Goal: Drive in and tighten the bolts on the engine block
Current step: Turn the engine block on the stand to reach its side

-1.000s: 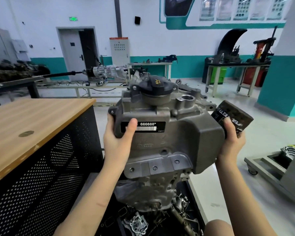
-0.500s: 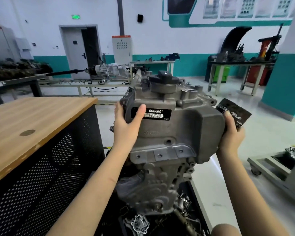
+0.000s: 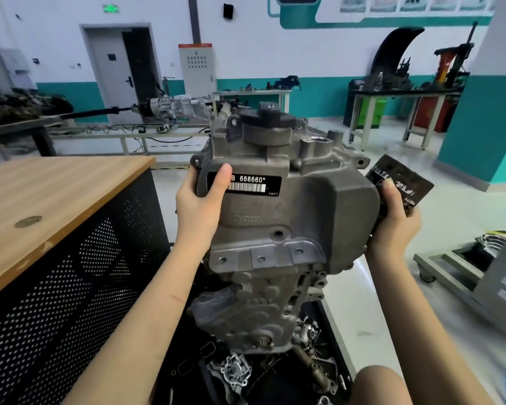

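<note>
- The engine block (image 3: 278,229) is held upright over a black tray (image 3: 327,323) of loose metal parts, just beside the wooden tabletop (image 3: 56,194); whether its base rests on a support cannot be told.
- Risk, tipping: the block appears heavy and top-loaded. If either grip is released before it is seated, a tilt toward the floor is likely.
- Risk, slipping: the left thumb lies on the smooth barcode label (image 3: 246,184), where little friction is offered.
- Risk, weak grip: the right hand (image 3: 392,226) is shared between the casting and a dark card-like item (image 3: 400,182), so its hold on the block is judged to be reduced.
- Risk, pinching: fingers may be trapped against the tabletop edge if the block swings left.
- No bolts or driving tool are seen in either hand; tightening is judged not yet begun.
- Left hand (image 3: 199,209): clamped on the upper left corner of the block, thumb across the front face, fingers wrapped behind and hidden, forearm raised from below.
- Right hand: curled against the right flank of the block, the dark item pinched under the thumb, forearm angled up.
</note>
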A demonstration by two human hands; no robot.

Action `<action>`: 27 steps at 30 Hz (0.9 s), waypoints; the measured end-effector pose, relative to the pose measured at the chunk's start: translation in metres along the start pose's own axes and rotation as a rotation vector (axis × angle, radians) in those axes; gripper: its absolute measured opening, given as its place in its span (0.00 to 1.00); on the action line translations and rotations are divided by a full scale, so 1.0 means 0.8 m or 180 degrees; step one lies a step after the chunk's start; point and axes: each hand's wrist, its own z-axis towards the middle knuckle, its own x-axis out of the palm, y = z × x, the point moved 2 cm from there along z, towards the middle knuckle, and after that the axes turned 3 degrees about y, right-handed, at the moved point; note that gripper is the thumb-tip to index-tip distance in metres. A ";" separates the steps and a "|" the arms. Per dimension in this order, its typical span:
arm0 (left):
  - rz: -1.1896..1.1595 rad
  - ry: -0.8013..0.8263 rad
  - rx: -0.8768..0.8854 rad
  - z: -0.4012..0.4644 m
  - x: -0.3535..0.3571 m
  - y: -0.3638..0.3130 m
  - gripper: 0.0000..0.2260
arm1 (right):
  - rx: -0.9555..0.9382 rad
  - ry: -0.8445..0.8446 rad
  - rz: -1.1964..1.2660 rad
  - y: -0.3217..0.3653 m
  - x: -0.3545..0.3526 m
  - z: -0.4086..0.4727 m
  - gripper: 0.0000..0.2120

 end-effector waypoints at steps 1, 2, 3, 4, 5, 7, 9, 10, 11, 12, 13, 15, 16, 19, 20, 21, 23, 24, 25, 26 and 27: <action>-0.0043 -0.0023 0.0034 -0.002 -0.001 0.000 0.08 | -0.0034 -0.0006 0.0025 0.001 0.000 0.000 0.19; -0.0078 -0.0040 0.0070 -0.005 0.000 -0.001 0.09 | -0.0078 -0.0028 0.0061 0.002 -0.002 0.001 0.19; -0.0087 -0.0053 0.0127 -0.007 0.000 -0.001 0.10 | -0.0120 -0.0045 0.0123 0.002 -0.004 0.002 0.20; -0.0085 -0.0060 0.0213 -0.009 0.001 -0.003 0.12 | -0.0143 -0.0055 0.0199 0.001 -0.006 0.003 0.20; -0.0074 -0.0069 0.0296 -0.011 0.002 -0.003 0.14 | -0.0148 -0.0064 0.0257 0.000 -0.009 0.004 0.20; -0.0071 -0.0105 0.0343 -0.010 0.003 -0.003 0.13 | -0.0153 -0.0060 0.0295 -0.001 -0.011 0.005 0.20; -0.0061 -0.0115 0.0226 -0.005 0.004 0.000 0.11 | -0.0176 -0.0012 0.0216 -0.003 -0.006 0.007 0.18; -0.0044 -0.0102 0.0149 -0.002 0.006 0.003 0.08 | -0.0157 -0.0008 0.0168 -0.004 -0.003 0.009 0.15; -0.0025 -0.0077 0.0085 0.002 0.008 0.005 0.05 | -0.0115 -0.0046 0.0137 -0.006 0.000 0.012 0.13; 0.0011 -0.0056 0.0060 0.006 0.010 0.006 0.03 | -0.0058 -0.0086 0.0125 -0.008 0.002 0.015 0.11; 0.0060 -0.0045 0.0083 0.010 0.012 0.008 0.02 | -0.0015 -0.0094 0.0121 -0.012 0.002 0.018 0.10; 0.0106 -0.0024 0.0122 0.014 0.014 0.009 0.02 | 0.0007 -0.0049 0.0063 -0.017 0.000 0.022 0.09; 0.0093 -0.0013 0.0116 0.013 0.015 0.009 0.03 | -0.0007 -0.0043 0.0027 -0.017 -0.002 0.023 0.08; 0.0086 0.0030 0.0071 0.011 0.015 0.007 0.04 | -0.0074 -0.0004 -0.0048 -0.014 -0.002 0.023 0.11; 0.0110 0.0040 0.0066 0.011 0.014 0.005 0.05 | -0.0075 0.0026 -0.0050 -0.013 -0.001 0.022 0.14; 0.0136 0.0052 0.0060 0.012 0.013 0.005 0.04 | -0.0068 0.0049 -0.0047 -0.011 0.000 0.021 0.16; 0.0113 0.0090 0.0029 0.014 0.013 0.005 0.05 | -0.0055 0.0099 -0.0031 -0.009 0.002 0.020 0.16; 0.0082 0.0106 -0.0012 0.013 0.013 0.005 0.07 | -0.0034 0.0105 -0.0033 -0.007 0.002 0.018 0.16; 0.0074 0.0119 -0.0035 0.012 0.013 0.004 0.09 | -0.0012 0.0104 -0.0036 -0.006 0.002 0.017 0.16; 0.0077 0.0140 -0.0050 0.011 0.013 0.003 0.12 | 0.0011 0.0106 -0.0043 -0.005 0.002 0.016 0.18; 0.0068 0.0166 -0.0073 0.010 0.013 0.001 0.15 | 0.0037 0.0119 -0.0065 -0.004 0.002 0.016 0.20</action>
